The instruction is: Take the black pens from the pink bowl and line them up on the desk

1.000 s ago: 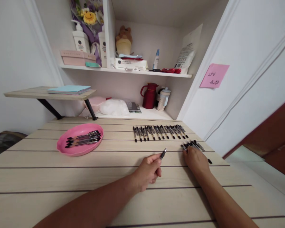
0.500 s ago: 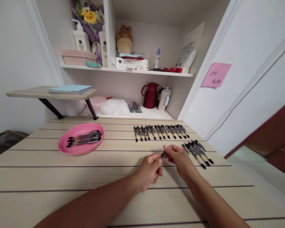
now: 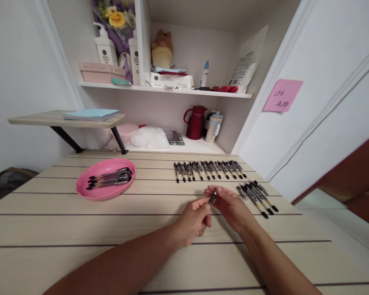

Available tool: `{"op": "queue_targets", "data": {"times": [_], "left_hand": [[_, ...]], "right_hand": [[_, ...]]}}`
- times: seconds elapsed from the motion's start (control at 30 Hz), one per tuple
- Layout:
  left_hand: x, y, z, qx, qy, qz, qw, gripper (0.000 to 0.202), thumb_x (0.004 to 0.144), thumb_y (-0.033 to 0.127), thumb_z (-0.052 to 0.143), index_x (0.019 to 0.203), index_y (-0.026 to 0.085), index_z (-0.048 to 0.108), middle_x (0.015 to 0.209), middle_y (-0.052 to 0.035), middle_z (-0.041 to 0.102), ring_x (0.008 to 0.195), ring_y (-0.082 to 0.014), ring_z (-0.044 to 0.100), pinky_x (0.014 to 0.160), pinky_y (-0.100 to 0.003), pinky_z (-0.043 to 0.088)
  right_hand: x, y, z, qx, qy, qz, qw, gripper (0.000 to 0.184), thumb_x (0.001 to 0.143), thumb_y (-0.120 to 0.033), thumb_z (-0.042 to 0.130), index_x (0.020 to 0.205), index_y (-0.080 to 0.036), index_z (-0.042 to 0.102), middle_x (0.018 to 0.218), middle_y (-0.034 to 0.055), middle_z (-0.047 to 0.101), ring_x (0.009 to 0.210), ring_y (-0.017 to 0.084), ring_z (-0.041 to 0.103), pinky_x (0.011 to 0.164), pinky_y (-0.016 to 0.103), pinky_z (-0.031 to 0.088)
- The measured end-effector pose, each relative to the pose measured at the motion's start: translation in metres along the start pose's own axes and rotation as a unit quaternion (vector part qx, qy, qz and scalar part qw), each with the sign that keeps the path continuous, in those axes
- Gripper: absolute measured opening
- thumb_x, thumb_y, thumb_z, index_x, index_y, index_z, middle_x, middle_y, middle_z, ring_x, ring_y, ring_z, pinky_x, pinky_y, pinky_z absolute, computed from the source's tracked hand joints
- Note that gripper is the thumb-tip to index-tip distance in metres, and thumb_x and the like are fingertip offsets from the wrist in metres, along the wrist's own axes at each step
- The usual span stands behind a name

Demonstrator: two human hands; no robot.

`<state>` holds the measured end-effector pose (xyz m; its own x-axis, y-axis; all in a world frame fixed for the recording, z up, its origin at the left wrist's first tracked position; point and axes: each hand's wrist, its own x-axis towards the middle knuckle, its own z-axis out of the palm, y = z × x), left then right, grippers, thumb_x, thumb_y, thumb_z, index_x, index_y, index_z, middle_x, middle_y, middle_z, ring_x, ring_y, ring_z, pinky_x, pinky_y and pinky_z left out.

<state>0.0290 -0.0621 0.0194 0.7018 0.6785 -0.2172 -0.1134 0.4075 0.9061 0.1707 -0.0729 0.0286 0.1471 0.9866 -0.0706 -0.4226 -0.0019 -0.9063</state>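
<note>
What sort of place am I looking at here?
Probably a desk in a home or dormitory room: a plush toy, a pump bottle and a red jug stand in the shelving behind it.

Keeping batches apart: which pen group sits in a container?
The leftmost pens, in the pink dish; the row and right pile lie on the table.

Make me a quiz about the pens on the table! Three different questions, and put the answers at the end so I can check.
1. True or false: some pens lie in the pink dish.
2. The left hand is gripping: A) a red jug, B) a black pen, C) a pink note.
3. Which is nearer the right hand: the dish, or the small bunch of pens on the right?

Key: 1. True. 2. B. 3. The small bunch of pens.
</note>
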Motion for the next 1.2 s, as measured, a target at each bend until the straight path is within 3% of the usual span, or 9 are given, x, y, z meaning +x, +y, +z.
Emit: {"op": "queue_targets", "data": {"times": [0.1,0.2,0.33,0.5,0.63,0.77,0.9,1.07,1.2], "left_hand": [[0.0,0.0,0.0,-0.002,0.0,0.002,1.0,0.054,0.077,0.044,0.05,0.124,0.019,0.041,0.051,0.0076,0.045,0.03,-0.0008,0.02,0.034,-0.017,0.013],[0.001,-0.001,0.0,-0.002,0.007,0.001,1.0,0.054,0.077,0.045,0.05,0.123,0.018,0.043,0.05,0.0076,0.044,0.031,-0.001,0.019,0.034,-0.017,0.012],[0.001,-0.001,0.0,-0.006,0.008,0.003,1.0,0.054,0.077,0.045,0.049,0.123,0.019,0.042,0.05,0.0077,0.043,0.031,-0.001,0.019,0.035,-0.017,0.011],[0.0,0.0,0.001,0.003,0.015,0.002,1.0,0.055,0.077,0.046,0.049,0.124,0.018,0.042,0.05,0.0079,0.042,0.031,-0.0008,0.018,0.035,-0.017,0.011],[0.001,0.0,0.001,0.002,0.012,0.007,1.0,0.051,0.078,0.043,0.048,0.123,0.018,0.043,0.05,0.0075,0.042,0.031,-0.0013,0.019,0.035,-0.017,0.011],[0.002,-0.001,0.0,0.001,0.009,0.013,1.0,0.056,0.076,0.047,0.049,0.124,0.018,0.042,0.05,0.0078,0.042,0.032,-0.0011,0.019,0.035,-0.017,0.011],[0.002,-0.001,0.0,0.001,0.011,0.006,1.0,0.056,0.076,0.047,0.049,0.125,0.02,0.041,0.05,0.0079,0.042,0.031,-0.001,0.02,0.035,-0.017,0.011],[0.002,-0.001,0.0,0.005,0.001,-0.002,1.0,0.056,0.076,0.046,0.05,0.124,0.019,0.042,0.049,0.0084,0.042,0.03,-0.0005,0.018,0.035,-0.017,0.01],[0.001,-0.001,0.0,0.003,0.005,-0.007,1.0,0.057,0.075,0.046,0.05,0.124,0.018,0.041,0.049,0.0086,0.042,0.031,-0.0007,0.018,0.035,-0.017,0.01]], "right_hand": [[-0.001,-0.001,0.001,-0.01,0.012,0.021,1.0,0.031,0.066,-0.048,0.064,0.077,-0.019,0.064,0.077,0.0037,0.066,0.069,0.015,0.058,0.065,0.029,0.044],[-0.001,-0.001,0.001,-0.046,0.029,-0.007,0.998,0.026,0.059,-0.041,0.071,0.065,-0.017,0.062,0.066,0.0015,0.063,0.059,0.012,0.054,0.062,0.027,0.043],[-0.001,-0.002,0.0,0.005,0.009,-0.001,1.0,0.033,0.059,-0.043,0.071,0.08,-0.018,0.064,0.084,0.0055,0.066,0.074,0.017,0.059,0.069,0.031,0.045],[0.001,0.003,-0.005,-0.015,0.019,-0.006,1.0,0.021,0.061,-0.036,0.071,0.066,-0.018,0.062,0.067,0.0002,0.062,0.061,0.011,0.054,0.063,0.025,0.043],[0.003,0.006,-0.005,0.011,-0.002,-0.031,0.999,0.023,0.06,-0.036,0.073,0.071,-0.018,0.064,0.074,0.0014,0.064,0.07,0.012,0.056,0.069,0.025,0.043],[0.002,0.007,-0.001,0.025,-0.007,0.005,1.0,0.027,0.065,-0.043,0.067,0.079,-0.021,0.063,0.08,0.0024,0.066,0.071,0.014,0.058,0.065,0.028,0.045],[0.003,0.008,-0.002,0.003,0.004,-0.001,1.0,0.02,0.063,-0.036,0.07,0.068,-0.018,0.063,0.068,0.0008,0.063,0.061,0.011,0.056,0.061,0.025,0.045],[0.008,0.006,-0.007,0.05,0.007,-0.039,0.998,0.022,0.063,-0.036,0.07,0.078,-0.02,0.065,0.082,0.0032,0.065,0.081,0.016,0.06,0.075,0.03,0.047],[0.014,0.0,-0.017,0.075,0.041,-0.083,0.993,0.022,0.064,-0.036,0.069,0.082,-0.024,0.063,0.086,0.0009,0.065,0.085,0.016,0.06,0.078,0.032,0.048]]}}
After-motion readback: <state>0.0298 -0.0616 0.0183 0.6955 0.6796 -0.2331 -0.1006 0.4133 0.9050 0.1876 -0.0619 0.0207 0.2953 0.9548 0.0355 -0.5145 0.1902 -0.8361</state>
